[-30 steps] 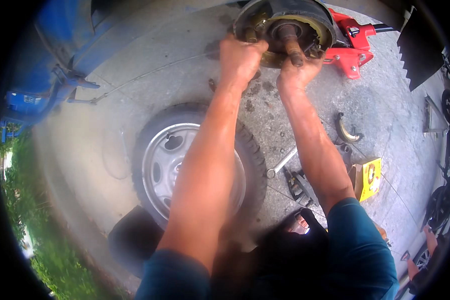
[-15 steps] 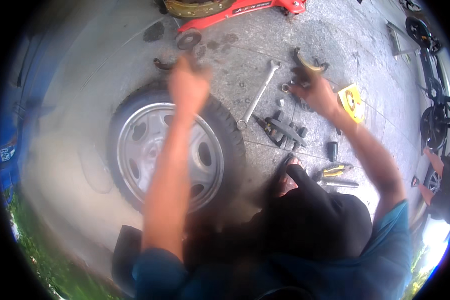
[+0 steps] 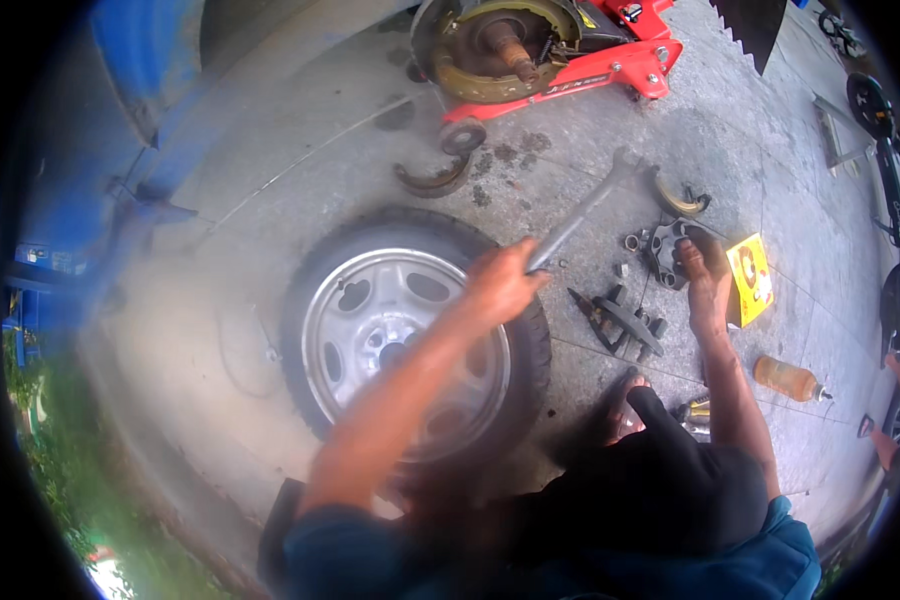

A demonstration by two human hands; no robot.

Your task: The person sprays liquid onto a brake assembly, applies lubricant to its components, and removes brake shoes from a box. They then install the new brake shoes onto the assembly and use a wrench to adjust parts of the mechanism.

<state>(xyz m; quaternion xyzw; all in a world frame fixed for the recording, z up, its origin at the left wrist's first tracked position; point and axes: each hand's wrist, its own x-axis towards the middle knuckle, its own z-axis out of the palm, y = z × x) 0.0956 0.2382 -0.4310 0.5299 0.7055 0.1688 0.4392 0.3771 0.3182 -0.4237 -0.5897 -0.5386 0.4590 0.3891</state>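
Observation:
My left hand (image 3: 505, 285) is closed around the lower end of a long silver wrench (image 3: 585, 212), whose open jaws point away to the upper right. That forearm crosses over a wheel with a grey steel rim (image 3: 332, 345) lying flat. My right hand (image 3: 708, 272) has its fingers curled on a grey, flange-like metal part (image 3: 668, 250); the hand hides some of it. Just beyond lies a curved brake shoe (image 3: 682, 203), and a second brake shoe (image 3: 432, 186) rests on the floor past the tyre. A yellow box (image 3: 750, 280) is beside my right wrist.
A red floor jack (image 3: 630, 68) stands at the far side, below a brake assembly (image 3: 490, 50) with a rusty spindle. Dark tools or clamp-like parts (image 3: 620, 325) lie before my foot. A bottle of orange liquid (image 3: 785, 378) lies at the right. Blue bodywork (image 3: 155, 60) is upper left.
My left hand has picked up the wrench from the floor. The right hand has moved from beside the brake shoe onto the grey metal part. The whole view has shifted.

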